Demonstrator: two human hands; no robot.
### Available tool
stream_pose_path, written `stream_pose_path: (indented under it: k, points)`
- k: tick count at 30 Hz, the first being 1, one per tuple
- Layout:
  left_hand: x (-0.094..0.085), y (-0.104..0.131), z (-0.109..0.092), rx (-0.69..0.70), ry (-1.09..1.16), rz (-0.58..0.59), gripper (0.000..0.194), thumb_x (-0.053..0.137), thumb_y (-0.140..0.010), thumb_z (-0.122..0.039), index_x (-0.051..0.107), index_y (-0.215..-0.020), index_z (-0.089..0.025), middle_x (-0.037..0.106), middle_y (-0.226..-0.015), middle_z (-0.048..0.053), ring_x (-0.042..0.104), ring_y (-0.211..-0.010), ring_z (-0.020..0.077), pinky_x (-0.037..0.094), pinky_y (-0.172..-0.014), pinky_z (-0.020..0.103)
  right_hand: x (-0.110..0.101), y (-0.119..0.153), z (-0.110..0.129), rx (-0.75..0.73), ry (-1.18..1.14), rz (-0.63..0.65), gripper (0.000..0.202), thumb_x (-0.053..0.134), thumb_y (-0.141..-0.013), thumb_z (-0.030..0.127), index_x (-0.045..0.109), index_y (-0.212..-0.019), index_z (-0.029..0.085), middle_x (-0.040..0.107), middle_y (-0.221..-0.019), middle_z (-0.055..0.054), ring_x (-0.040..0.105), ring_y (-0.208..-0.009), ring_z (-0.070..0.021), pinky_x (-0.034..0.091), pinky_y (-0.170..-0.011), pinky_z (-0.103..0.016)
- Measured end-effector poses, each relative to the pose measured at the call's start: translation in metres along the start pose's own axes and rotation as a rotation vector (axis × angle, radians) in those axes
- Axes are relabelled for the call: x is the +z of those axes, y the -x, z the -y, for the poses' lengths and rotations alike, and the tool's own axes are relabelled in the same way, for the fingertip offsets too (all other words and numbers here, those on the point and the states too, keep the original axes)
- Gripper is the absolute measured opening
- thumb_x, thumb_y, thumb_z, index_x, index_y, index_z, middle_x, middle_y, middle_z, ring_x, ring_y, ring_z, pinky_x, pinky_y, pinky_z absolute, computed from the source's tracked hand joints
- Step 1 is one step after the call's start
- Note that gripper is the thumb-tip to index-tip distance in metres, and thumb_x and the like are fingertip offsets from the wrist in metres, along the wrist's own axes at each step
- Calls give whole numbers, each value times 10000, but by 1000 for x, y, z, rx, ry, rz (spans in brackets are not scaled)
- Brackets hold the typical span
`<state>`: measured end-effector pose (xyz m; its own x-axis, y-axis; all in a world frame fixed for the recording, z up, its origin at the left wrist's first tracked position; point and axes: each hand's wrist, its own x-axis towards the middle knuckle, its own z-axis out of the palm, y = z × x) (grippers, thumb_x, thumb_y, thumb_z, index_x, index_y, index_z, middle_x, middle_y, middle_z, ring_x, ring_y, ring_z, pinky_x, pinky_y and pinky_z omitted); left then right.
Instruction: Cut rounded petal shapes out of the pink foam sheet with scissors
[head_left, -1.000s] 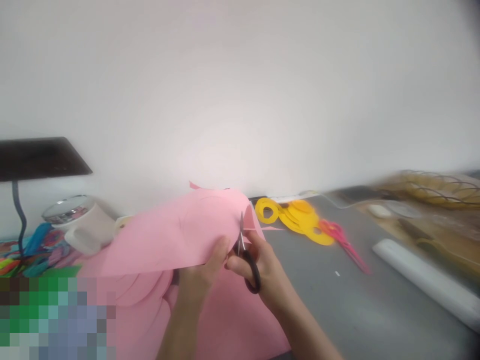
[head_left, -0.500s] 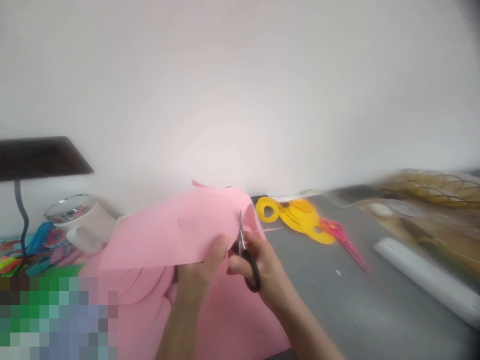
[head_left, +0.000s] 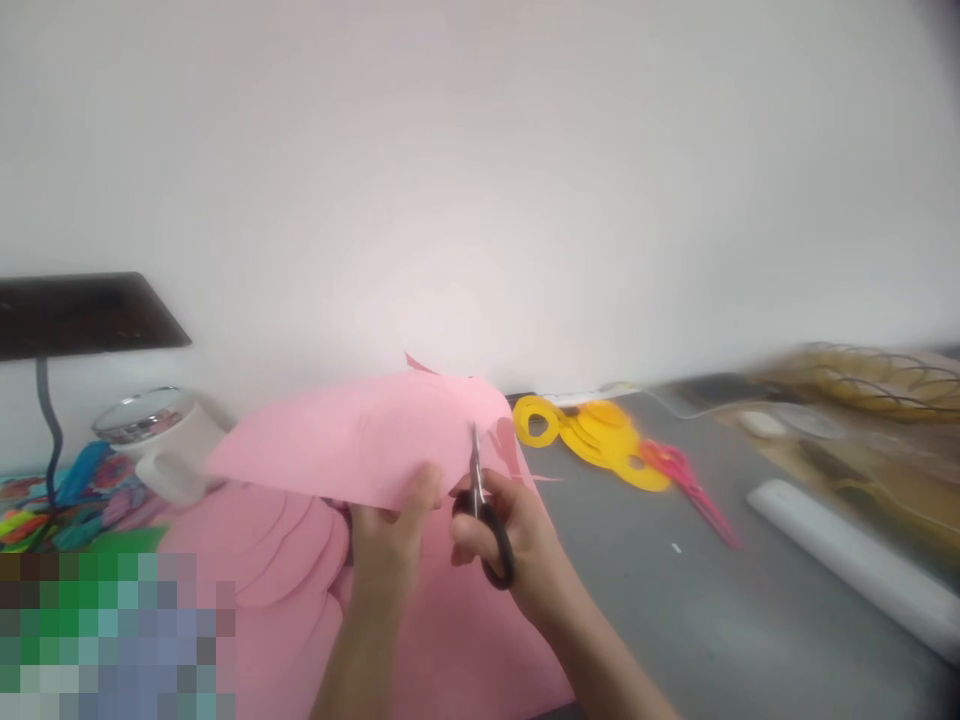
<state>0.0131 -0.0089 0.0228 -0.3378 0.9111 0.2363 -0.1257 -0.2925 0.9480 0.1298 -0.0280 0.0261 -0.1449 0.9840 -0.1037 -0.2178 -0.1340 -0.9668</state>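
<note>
A sheet of pink paper (head_left: 322,440) is pinched at its near edge in my left hand (head_left: 397,525), thumb on top and fingers hidden underneath. My right hand (head_left: 506,530) grips black-handled scissors (head_left: 495,545), whose blades point away from me at the sheet's right side. The blades look nearly closed; whether paper lies between them I cannot tell. Below my hands lies more pink paper (head_left: 465,620). To the left, several round-edged pink cutouts (head_left: 277,540) overlap in a pile.
Yellow paper rings and discs (head_left: 592,430) lie right of the sheet, beside pink scissors (head_left: 690,485). A white roll (head_left: 847,560) rests on the grey mat (head_left: 637,600). At left are a white mug (head_left: 169,450) with a shiny lid and a dark panel (head_left: 82,315) on a stand.
My left hand has turned the pink sheet, lifting its near left edge and baring more of the cutout pile. The scissors have shifted slightly left.
</note>
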Motion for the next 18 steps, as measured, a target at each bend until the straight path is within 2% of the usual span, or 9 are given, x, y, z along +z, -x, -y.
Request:
stream_pose_path:
  k: [3,5,8,11,15,18]
  points:
    - [2,2,-1,-123,10,21,242,762,-661,-360,592,-662,-188,583,-572,-12,592,-514,165,495,-411,272,4,0,1,28,-1,-5,324,815,-593,280,566,-774,177,557,-538,60,520,-513,-116,446,-538,-247]
    - [3,3,-1,-112,-26,7,231,758,-662,-356,608,-687,-183,581,-578,-13,587,-511,161,496,-416,274,5,-1,2,9,-27,-12,344,839,-577,272,549,-738,181,547,-547,65,476,-506,-94,411,-511,-220]
    - [4,4,0,-47,-65,16,233,761,-648,-338,645,-777,-181,619,-676,5,636,-651,187,563,-596,323,3,-1,4,-61,-93,3,398,877,-542,270,526,-709,184,510,-552,79,394,-500,-69,354,-477,-194]
    - [3,3,1,-37,-85,20,251,758,-653,-373,650,-786,-189,657,-827,35,655,-829,225,571,-730,362,0,-1,5,-114,-133,36,442,900,-523,311,527,-723,182,513,-585,68,407,-536,-79,372,-503,-201]
    - [-2,0,1,-29,-123,119,225,747,-676,-370,638,-622,-180,633,-651,25,640,-663,201,569,-634,349,-3,-2,5,-127,-122,72,464,897,-539,393,534,-732,177,526,-621,49,432,-572,-94,389,-532,-216]
    - [-2,1,-2,-27,-127,113,195,741,-678,-345,650,-610,-187,619,-595,6,618,-601,177,560,-609,326,-4,-2,5,-130,-97,66,476,896,-537,414,531,-729,176,516,-613,50,421,-568,-93,373,-520,-212]
